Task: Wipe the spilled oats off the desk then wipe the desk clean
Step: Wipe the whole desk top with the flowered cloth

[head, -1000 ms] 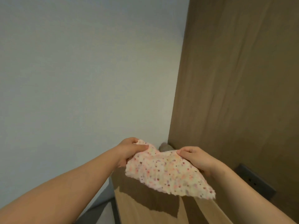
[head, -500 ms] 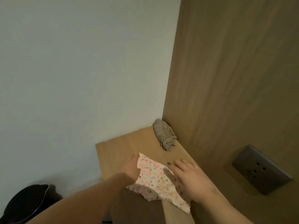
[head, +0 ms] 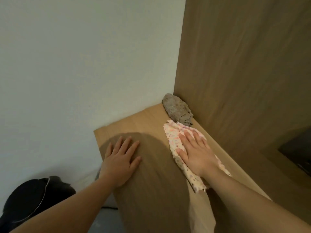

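- Cloth [head: 173, 137], pale with pink and dark speckles, lies flat on the desk [head: 143, 121] under the right hand [head: 196, 155]. Its far end sticks out past the fingertips and its ragged near end shows beside the wrist.
- The right hand rests palm down on the cloth with fingers straight and slightly spread, pressing rather than gripping it.
- The left hand [head: 120, 161] lies palm down on bare desk to the left of the cloth, apart from it. Its fingers are straight and fanned out, and it holds nothing.
- A broad shadow [head: 151, 174] covers the desk between the two hands.
- The middle of the cloth is hidden beneath the right palm.
- Beyond the right fingertips a crumpled grey rag [head: 178, 110] sits in the corner, just beside the cloth's far end. Whether they touch cannot be told.
- To the right of the right hand stands a wooden panel [head: 244, 73], and on it a dark plate [head: 297, 148] is cut off by the frame edge.
- Below the left forearm a black bin [head: 33, 199] is partly cut off.
- Both forearms reach in from the bottom edge.
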`<action>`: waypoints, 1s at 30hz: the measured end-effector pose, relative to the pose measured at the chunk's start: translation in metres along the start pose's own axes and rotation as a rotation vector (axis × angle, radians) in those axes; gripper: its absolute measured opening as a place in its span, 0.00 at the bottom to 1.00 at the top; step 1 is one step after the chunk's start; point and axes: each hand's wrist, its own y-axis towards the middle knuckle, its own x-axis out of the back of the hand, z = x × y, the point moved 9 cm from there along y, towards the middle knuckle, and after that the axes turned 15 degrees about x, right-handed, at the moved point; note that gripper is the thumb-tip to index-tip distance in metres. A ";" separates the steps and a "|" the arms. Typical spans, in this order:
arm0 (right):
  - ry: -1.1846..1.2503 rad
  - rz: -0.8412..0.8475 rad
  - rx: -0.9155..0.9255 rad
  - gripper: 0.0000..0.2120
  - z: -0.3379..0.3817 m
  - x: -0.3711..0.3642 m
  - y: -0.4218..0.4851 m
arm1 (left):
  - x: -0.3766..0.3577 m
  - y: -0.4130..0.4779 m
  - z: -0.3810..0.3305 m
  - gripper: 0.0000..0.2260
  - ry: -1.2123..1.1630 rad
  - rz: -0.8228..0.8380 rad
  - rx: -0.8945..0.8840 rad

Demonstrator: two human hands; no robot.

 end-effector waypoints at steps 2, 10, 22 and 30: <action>0.028 -0.005 -0.051 0.29 0.015 -0.012 -0.027 | 0.001 0.001 0.003 0.42 0.017 -0.019 0.040; -0.028 0.054 -0.088 0.27 -0.015 -0.012 -0.036 | 0.001 0.001 0.002 0.35 -0.003 -0.013 0.036; -0.139 0.017 0.404 0.26 0.103 -0.024 -0.014 | 0.009 0.002 0.008 0.23 -0.168 -0.185 0.005; 0.084 -0.230 0.059 0.26 0.093 -0.020 0.074 | 0.012 0.000 0.006 0.20 -0.151 -0.256 -0.023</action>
